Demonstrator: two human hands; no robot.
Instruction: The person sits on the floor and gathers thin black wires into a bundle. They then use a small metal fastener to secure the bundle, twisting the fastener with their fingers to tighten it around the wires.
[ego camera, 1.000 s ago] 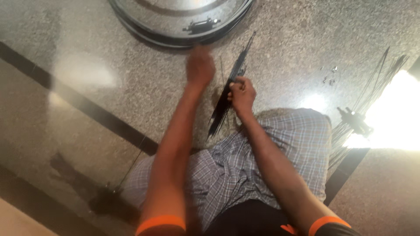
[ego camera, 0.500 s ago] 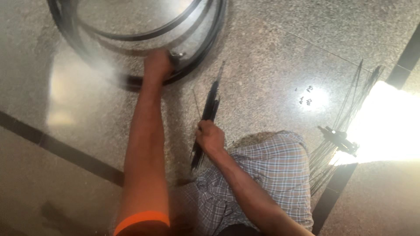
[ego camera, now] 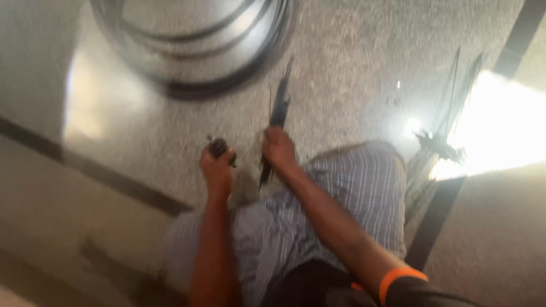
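My right hand [ego camera: 277, 149] grips a bundle of thin black strips [ego camera: 278, 111] that points up and away from my knee. Just to its left, my left hand [ego camera: 216, 166] is closed around a small dark object [ego camera: 218, 147] whose kind I cannot make out in the blur. Both hands hover over the speckled stone floor, in front of my legs in checked cloth [ego camera: 341, 204]. Beyond the hands a large round metal rim with black bands [ego camera: 199, 54] lies on the floor.
More black strips and a small dark tangle [ego camera: 441, 142] lie at the right beside a glaring patch of sunlight [ego camera: 500, 131]. Dark inlay lines [ego camera: 102, 170] cross the polished floor [ego camera: 352, 74] at the left and the right.
My left hand has drawn back from the round rim to my knee and now holds a small dark object. My right hand keeps the strip bundle. The view has shifted.
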